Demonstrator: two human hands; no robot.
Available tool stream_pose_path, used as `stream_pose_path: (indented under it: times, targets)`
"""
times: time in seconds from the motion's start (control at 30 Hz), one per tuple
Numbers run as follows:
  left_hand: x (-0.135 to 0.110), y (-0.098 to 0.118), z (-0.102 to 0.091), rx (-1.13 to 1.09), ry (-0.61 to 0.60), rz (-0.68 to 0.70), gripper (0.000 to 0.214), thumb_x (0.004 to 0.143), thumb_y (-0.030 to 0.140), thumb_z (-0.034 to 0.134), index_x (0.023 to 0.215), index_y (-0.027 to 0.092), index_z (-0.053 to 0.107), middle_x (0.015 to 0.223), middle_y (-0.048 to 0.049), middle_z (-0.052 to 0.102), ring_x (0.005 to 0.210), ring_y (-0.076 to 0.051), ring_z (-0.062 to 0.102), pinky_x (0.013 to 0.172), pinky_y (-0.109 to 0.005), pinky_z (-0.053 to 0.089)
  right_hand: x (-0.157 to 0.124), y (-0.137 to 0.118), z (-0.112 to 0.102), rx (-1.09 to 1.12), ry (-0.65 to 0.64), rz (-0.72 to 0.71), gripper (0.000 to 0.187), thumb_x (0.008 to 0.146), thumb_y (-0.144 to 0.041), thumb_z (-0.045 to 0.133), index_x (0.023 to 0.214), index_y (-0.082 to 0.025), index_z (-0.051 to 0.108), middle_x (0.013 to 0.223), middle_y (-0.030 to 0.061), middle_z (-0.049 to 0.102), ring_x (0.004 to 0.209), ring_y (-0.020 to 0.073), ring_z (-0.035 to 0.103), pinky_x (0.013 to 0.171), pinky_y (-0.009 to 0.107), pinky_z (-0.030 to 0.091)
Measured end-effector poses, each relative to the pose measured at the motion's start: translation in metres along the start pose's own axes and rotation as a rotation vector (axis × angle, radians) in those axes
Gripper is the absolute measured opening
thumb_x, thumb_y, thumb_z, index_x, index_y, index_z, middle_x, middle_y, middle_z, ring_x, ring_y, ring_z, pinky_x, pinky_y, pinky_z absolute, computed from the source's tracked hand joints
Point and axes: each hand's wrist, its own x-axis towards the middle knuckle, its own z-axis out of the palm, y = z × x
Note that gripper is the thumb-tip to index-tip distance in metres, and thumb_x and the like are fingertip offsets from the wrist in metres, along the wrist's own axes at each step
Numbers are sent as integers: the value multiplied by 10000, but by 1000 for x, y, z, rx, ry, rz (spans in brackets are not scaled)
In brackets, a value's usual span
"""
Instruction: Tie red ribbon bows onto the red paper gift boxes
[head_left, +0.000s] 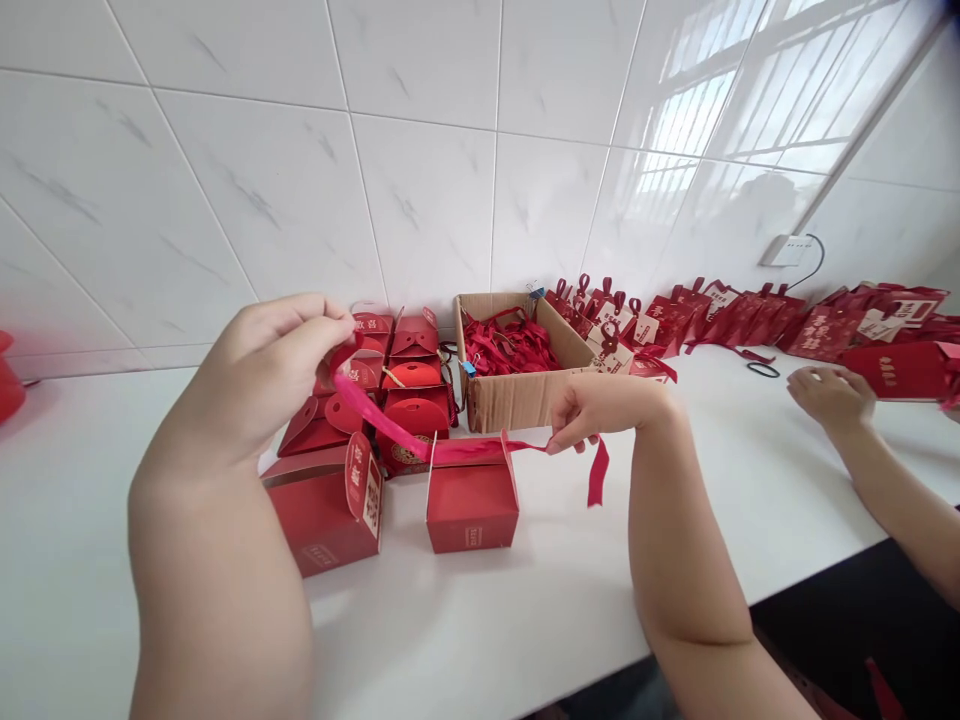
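Note:
A red ribbon [381, 420] stretches between my two hands and passes across the top of a small red gift box [474, 507]. My left hand [289, 345] pinches one end, raised above the other boxes at the left. On the right, my right hand [592, 410] pinches the ribbon beside the gift box, and a short loose tail hangs below the fingers. The gift box stands upright on the white table [465, 640]. To its left sits a larger red box [326, 515] with a printed code on its end flap, partly behind my left forearm.
Behind stands a cardboard box [517, 400] full of red ribbons [510, 345]. Several red boxes [416, 345] cluster left of it. Finished-looking red bags [682, 320] line the tiled wall. At right, a co-worker's hand [832, 395] lies near a red packet [896, 370] and scissors [761, 369].

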Motion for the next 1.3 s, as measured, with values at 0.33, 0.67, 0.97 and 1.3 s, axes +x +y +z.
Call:
stream_pose_path:
  times: [0.33, 0.67, 0.97, 1.3]
  targets:
    - [2, 1, -5, -549, 60, 219, 155, 721, 100, 514, 594, 131, 598, 552, -39, 557, 518, -135, 540, 436, -220, 380, -4, -7, 2, 40, -37, -179, 484, 854, -549, 500, 619, -153, 649, 519, 10, 623, 482, 97, 564, 575, 235, 445]
    - [2, 0, -6, -746, -10, 180, 132, 811, 205, 575, 694, 251, 616, 684, -22, 603, 672, -176, 554, 427, -278, 386, -16, -14, 1, 274, 23, -337, 262, 877, -275, 562, 1120, -178, 572, 561, -45, 645, 513, 95, 602, 529, 200, 483]
    - [1, 3, -2, -852, -44, 220, 186, 827, 128, 494, 708, 166, 632, 672, -37, 550, 626, -139, 540, 446, -250, 429, 5, 11, -1, 551, -236, -963, 199, 884, -176, 564, 1043, -122, 671, 969, 128, 739, 882, 198, 714, 762, 316, 583]
    - [-1, 6, 3, -893, -71, 206, 226, 840, 123, 462, 674, 181, 603, 674, -41, 554, 621, -132, 555, 449, -233, 447, 16, 18, -1, 523, -163, -1270, 351, 725, -5, 675, 1033, -173, 693, 872, 85, 750, 769, 177, 723, 646, 231, 570]
